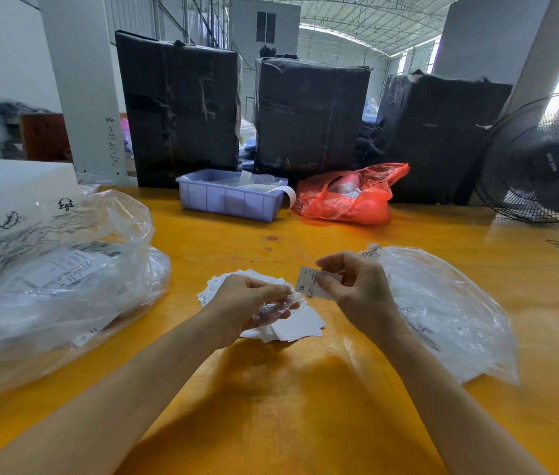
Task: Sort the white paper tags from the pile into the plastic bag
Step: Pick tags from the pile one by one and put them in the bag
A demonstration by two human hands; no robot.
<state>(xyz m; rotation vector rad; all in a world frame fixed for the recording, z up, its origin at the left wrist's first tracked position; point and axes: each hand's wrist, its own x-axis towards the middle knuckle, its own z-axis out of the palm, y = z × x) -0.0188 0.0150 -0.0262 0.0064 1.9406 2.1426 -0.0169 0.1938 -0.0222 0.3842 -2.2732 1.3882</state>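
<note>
1. An orange-yellow wooden table point(305, 389) carries everything.
2. A pile of white paper tags point(300, 325) lies at its middle.
3. Clear plastic bags lie at the left point(65, 286) and right point(449, 313).
4. At the far edge sit a lavender bin point(230, 198), a red bag point(350, 197) and a fan point(541, 159).

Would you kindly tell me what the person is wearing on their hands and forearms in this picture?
Nothing that the view shows. Both forearms are bare up to the picture's lower edge, with no sleeves in sight. The left hand and the right hand carry no gloves, rings, watch or wristband.
</note>
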